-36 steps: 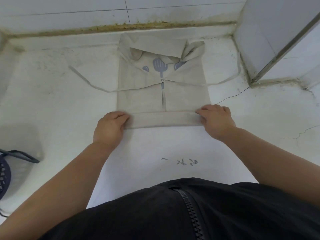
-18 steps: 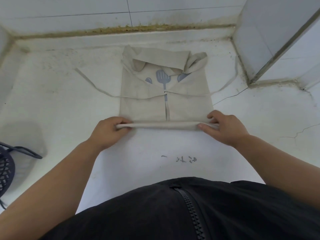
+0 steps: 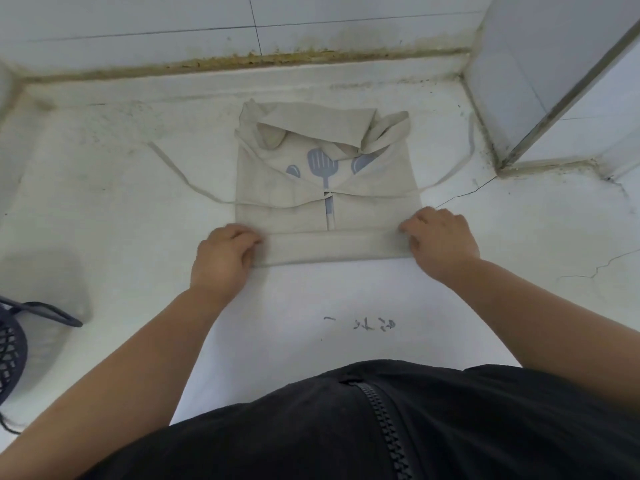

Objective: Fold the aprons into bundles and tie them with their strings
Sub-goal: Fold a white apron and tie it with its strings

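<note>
A beige apron (image 3: 294,188) with a grey-blue utensil print lies flat on the white counter (image 3: 121,220), its sides folded in to a narrow panel. Its near end is turned over into a flat band (image 3: 332,245). My left hand (image 3: 223,258) grips the band's left end with curled fingers. My right hand (image 3: 440,240) grips the right end the same way. One thin string (image 3: 187,180) trails out left across the counter, and another string (image 3: 446,178) trails out to the right. The neck loop is bunched at the far end.
A tiled wall (image 3: 242,26) closes the counter at the back and a white pillar (image 3: 540,81) stands at the right rear. A dark mesh basket (image 3: 14,348) sits at the left edge. Small dark marks (image 3: 367,323) are on the counter near my body.
Both hands have rolled the near end of the apron one more turn away from me, so the band lies flat again and the unrolled panel is shorter.
</note>
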`<state>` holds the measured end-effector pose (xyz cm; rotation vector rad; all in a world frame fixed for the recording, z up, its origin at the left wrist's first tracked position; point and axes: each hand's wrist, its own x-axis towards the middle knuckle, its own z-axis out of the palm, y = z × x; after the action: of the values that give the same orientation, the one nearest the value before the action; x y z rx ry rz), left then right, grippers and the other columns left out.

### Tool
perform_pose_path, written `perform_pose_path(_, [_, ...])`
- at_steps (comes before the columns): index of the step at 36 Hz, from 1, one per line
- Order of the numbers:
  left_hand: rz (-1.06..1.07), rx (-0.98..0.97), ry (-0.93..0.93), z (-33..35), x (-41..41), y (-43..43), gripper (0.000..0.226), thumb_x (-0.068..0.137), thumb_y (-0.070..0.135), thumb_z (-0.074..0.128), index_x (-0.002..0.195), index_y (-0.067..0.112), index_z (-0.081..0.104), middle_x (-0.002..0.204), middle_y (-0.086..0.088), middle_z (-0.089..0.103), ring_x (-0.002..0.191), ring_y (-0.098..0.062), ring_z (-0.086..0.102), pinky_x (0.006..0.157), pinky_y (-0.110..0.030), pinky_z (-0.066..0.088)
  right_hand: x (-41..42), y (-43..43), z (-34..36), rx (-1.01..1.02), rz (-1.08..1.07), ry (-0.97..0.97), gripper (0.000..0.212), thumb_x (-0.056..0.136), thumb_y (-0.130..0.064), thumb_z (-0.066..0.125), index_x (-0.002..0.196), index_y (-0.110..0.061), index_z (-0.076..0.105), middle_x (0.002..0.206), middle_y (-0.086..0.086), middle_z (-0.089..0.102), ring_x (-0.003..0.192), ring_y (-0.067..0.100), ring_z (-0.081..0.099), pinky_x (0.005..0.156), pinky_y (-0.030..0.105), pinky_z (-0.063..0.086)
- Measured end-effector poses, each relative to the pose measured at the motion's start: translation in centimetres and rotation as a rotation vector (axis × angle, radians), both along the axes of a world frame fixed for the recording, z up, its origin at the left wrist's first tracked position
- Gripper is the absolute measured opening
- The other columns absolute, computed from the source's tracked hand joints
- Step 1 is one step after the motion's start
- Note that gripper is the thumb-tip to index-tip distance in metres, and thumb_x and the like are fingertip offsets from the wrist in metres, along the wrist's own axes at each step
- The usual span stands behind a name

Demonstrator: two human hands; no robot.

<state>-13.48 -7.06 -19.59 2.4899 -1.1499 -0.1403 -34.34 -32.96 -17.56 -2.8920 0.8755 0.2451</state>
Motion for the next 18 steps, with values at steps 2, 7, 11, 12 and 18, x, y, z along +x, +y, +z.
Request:
perform_pose_path(2, [-0.095, 0.037, 0.002, 0.2, -0.3, 0.1, 0.03, 0.086, 0.017, 0.05, 0.101, 0.005, 0.073, 0.099, -0.013, 0.07, 0.085, -0.037, 0.066, 0.078, -0.04, 0.052, -0.2, 0.3, -0.3, 0.064, 0.1, 0.013, 0.033, 0.097, -0.031, 0.041, 0.126, -0.026, 0.055, 0.131, -0.003, 0.05, 0.119, 0.022, 0.046, 0.1, 0.031, 0.025])
perform_pose_path(7, [-0.076, 0.22, 0.142, 1.1, -0.9, 0.7, 0.071, 0.075, 0.064, 0.063, 0.129, 0.018, 0.057, 0.133, 0.005, 0.051, 0.12, -0.017, 0.049, 0.103, -0.029, 0.034, -1.7, 0.3, -0.3, 0.221, 0.131, 0.069, 0.062, 0.088, -0.053, 0.053, 0.142, -0.025, 0.038, 0.147, -0.004, 0.032, 0.134, 0.017, 0.033, 0.111, 0.029, 0.013])
perform_pose_path(11, [-0.045, 0.164, 0.158, 0.9, -0.6, 0.8, 0.057, 0.078, 0.052, 0.067, 0.125, 0.021, 0.059, 0.129, 0.007, 0.053, 0.116, -0.017, 0.051, 0.094, -0.027, 0.036, -1.3, -0.3, -0.3, 0.105, 0.198, 0.021, 0.046, 0.097, -0.046, 0.033, 0.125, -0.017, 0.055, 0.129, -0.001, 0.054, 0.114, 0.023, 0.053, 0.088, 0.031, 0.03])
perform_pose_path(12, [-0.049, 0.157, 0.164, 1.1, -0.5, 0.8, 0.054, 0.078, 0.054, 0.06, 0.12, 0.02, 0.062, 0.123, 0.006, 0.058, 0.111, -0.018, 0.055, 0.09, -0.025, 0.037, -1.2, -0.3, -0.2, 0.076, 0.214, 0.024, 0.048, 0.098, -0.046, 0.027, 0.117, -0.016, 0.058, 0.118, 0.0, 0.06, 0.106, 0.026, 0.056, 0.08, 0.03, 0.028])
perform_pose_path(18, [0.07, 0.069, 0.462, 2.5, 0.3, 0.8, 0.015, 0.094, 0.038, 0.055, 0.085, 0.029, 0.063, 0.073, 0.007, 0.058, 0.066, -0.011, 0.051, 0.059, -0.021, 0.037, -1.1, -0.6, 1.0, 0.305, 0.001, -0.117, 0.032, 0.098, -0.04, 0.041, 0.079, -0.014, 0.047, 0.063, -0.001, 0.049, 0.07, 0.027, 0.051, 0.067, 0.037, 0.042])
